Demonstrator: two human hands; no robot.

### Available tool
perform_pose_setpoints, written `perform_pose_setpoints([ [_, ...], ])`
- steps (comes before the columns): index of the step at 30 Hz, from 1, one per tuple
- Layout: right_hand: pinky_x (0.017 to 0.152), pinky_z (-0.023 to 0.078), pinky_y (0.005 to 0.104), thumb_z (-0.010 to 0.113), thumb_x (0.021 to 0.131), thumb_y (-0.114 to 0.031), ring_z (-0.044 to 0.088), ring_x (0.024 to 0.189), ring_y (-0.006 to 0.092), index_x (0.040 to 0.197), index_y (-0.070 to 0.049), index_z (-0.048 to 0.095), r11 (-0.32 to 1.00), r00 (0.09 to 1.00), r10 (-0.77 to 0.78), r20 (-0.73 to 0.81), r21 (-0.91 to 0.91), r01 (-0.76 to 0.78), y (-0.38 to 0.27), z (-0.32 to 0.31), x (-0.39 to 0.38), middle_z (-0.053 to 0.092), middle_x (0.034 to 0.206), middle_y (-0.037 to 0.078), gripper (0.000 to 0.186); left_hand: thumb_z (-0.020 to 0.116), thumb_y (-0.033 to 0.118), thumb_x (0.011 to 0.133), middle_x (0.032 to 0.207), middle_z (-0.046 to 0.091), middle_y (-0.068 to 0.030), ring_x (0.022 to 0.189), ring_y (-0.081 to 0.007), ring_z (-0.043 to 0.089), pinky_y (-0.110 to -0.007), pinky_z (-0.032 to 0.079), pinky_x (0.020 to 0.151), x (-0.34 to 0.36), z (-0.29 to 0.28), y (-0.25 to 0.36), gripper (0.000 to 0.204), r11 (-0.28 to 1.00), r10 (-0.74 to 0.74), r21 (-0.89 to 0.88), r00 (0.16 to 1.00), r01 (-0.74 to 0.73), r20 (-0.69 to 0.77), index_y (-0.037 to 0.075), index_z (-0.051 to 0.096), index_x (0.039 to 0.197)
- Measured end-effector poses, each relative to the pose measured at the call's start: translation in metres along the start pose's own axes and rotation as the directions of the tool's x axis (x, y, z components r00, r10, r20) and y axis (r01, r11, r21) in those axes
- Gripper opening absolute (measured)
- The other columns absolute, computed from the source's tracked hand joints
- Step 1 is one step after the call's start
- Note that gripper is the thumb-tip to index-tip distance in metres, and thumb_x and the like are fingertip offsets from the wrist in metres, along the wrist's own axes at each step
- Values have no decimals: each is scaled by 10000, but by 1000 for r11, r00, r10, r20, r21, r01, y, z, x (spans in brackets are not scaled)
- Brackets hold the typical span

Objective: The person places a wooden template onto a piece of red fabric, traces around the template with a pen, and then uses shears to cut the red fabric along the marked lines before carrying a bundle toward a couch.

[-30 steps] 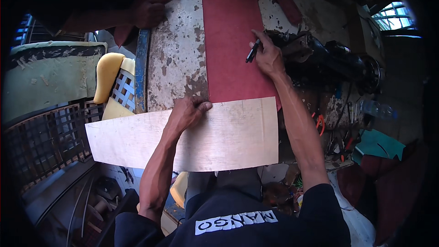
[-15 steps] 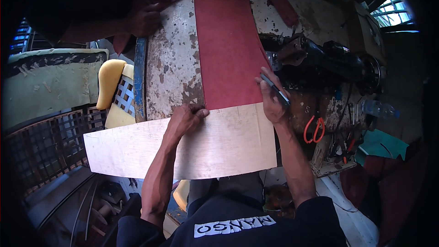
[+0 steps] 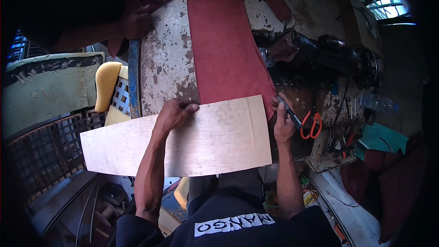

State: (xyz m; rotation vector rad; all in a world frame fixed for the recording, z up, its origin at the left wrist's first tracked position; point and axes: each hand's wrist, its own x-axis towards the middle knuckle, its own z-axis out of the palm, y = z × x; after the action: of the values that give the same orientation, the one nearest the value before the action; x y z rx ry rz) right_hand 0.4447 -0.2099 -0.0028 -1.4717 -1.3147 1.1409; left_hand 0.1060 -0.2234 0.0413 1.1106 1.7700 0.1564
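A worktable (image 3: 160,64) with flaking white paint fills the upper middle of the frame. Across the lower middle lies a long pale board (image 3: 215,142), its upper edge overlapping the lower end of a red sheet (image 3: 224,50) that stretches up the table to the top centre. A black machine (image 3: 327,52) lies at the upper right, close to the sheet's right edge. A yellow padded piece (image 3: 107,84) stands at the left, beyond the table's blue edge. The left hand (image 3: 173,114) is curled at the board's upper edge, thumb pointing right; whether its fingers reach underneath, I cannot tell. Right of the board, the right hand (image 3: 283,121) pinches a dark pen (image 3: 290,112), which slants down to the right. Orange looped handles (image 3: 311,126) lie just beyond that hand.
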Motion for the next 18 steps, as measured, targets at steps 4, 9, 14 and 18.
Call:
perform_pose_setpoints([
  [4, 913, 525, 320, 441, 1077, -251, 659, 1068, 221, 1323, 58, 533, 992, 998, 66, -8, 107, -65, 6, -5, 1, 666, 1151, 186, 406, 677, 376, 921, 1030, 739, -201, 975, -302, 708, -400, 525, 876, 9, -2, 1, 405, 998, 10, 57, 1000, -10, -14, 38, 735, 1135],
  [9, 901, 522, 307, 421, 1082, -245, 656, 1048, 206, 1336, 61, 519, 998, 999, 42, -2, 47, -41, 10, -7, 1, 672, 1147, 174, 410, 671, 374, 921, 1069, 733, -189, 1025, -329, 698, -407, 523, 901, 16, 5, 19, 370, 998, 39, 40, 999, -39, 2, 81, 739, 1137],
  [14, 898, 500, 296, 408, 1087, -257, 639, 1014, 173, 1352, 59, 502, 999, 1000, 17, 24, 35, -18, 15, -6, 2, 675, 1136, 149, 422, 687, 393, 911, 1102, 724, -205, 1057, -325, 693, -393, 513, 939, 20, 3, -4, 439, 999, 31, 28, 999, -30, -8, 38, 722, 1167],
  [18, 898, 529, 323, 449, 1073, -244, 658, 1072, 235, 1337, 63, 520, 999, 999, 47, 20, 24, -48, 12, -7, 3, 664, 1163, 190, 411, 700, 364, 895, 1121, 713, -217, 1076, -352, 683, -402, 512, 950, 20, 0, -6, 429, 999, 0, 45, 1000, 1, -24, 37, 720, 1172],
])
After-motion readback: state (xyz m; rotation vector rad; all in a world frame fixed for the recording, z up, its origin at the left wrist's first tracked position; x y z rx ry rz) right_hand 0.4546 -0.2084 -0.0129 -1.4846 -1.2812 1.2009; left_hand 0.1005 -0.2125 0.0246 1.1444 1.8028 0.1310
